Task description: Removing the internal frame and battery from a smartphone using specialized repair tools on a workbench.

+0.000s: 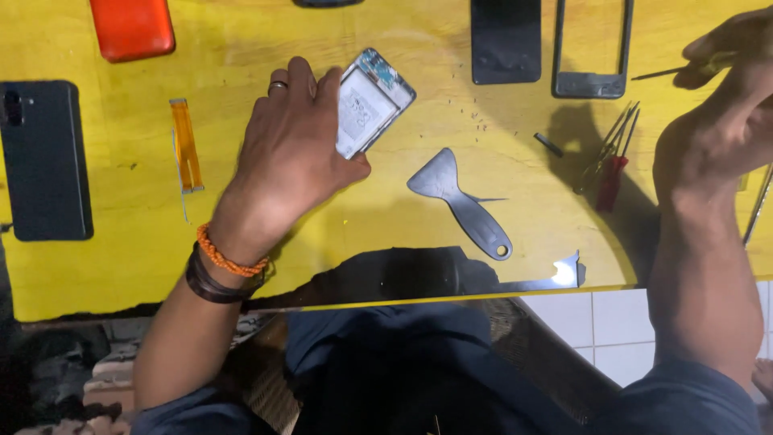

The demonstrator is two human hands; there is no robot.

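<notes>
My left hand [294, 149] lies over the left part of an opened phone [372, 101] on the yellow table [241, 242], fingers closed around its edge; the phone's pale inner side with a white battery faces up. A ring sits on one finger, and an orange bead bracelet and dark bands circle the wrist. My right hand [725, 89] is raised at the right edge and grips a thin screwdriver [672, 72] whose tip points left. A grey plastic prying tool [463, 201] lies between the two hands.
An orange phone cover [131, 28], a black phone [44, 161] and an orange flex cable [186, 145] lie at the left. A black panel [506, 40], a dark phone frame [592, 48], red-handled tweezers [612, 165] and tiny screws [483, 121] sit at the right. A metal tool [555, 278] rests at the table's near edge.
</notes>
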